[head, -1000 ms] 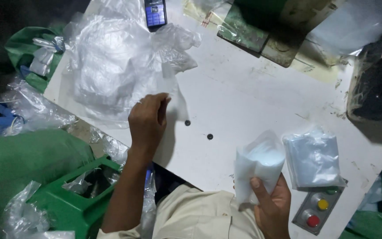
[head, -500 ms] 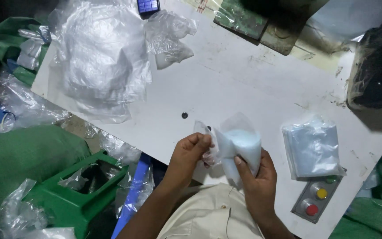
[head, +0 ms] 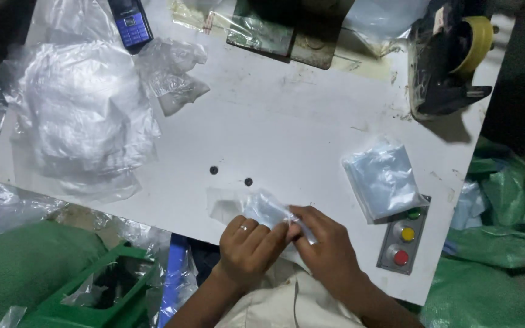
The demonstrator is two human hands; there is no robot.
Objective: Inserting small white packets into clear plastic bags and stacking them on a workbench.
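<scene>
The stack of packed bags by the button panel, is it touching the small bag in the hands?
Apart. The head view shows bare white table between the stack of packed bags and the small bag in both hands.

My left hand [head: 247, 246] wears a thin ring on one finger; my right hand [head: 329, 249] is bare, forearms uncovered, above my cream-coloured garment [head: 293, 307].

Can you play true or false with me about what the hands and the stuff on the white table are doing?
1. Both hands, left hand and right hand, hold a small clear bag. True.
2. The phone lies beside the button box. False: it lies at the table's far edge, far from the box.
3. The button box has three coloured buttons. True.
4. The big plastic heap is on the person's right. False: on the left.
</scene>
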